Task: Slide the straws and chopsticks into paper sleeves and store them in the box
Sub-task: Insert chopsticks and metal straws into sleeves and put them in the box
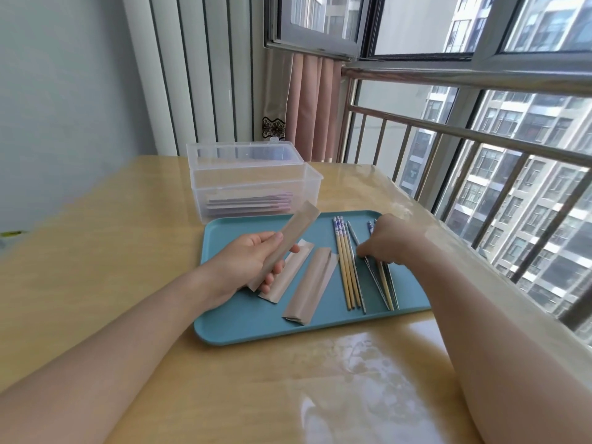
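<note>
Paper sleeve [290, 238] sits gripped in the left hand [248, 265], raised over the blue tray [243, 322] on the table [96, 251], above two more sleeves [310, 285] lying flat. Right hand [389, 240] curls down on the right cluster of chopsticks [382, 283], fingertips pinching them, beside another bundle [347, 267]. Behind the tray stands the open clear box [256, 187], filled sleeves inside.

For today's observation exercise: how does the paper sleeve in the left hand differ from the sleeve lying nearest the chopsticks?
The held sleeve is off the tray, in the left hand; the lying sleeve rests flat on it. The held sleeve's top end points right and away; the lying sleeve points more straight up the tray. Both are brown paper and look empty.
</note>
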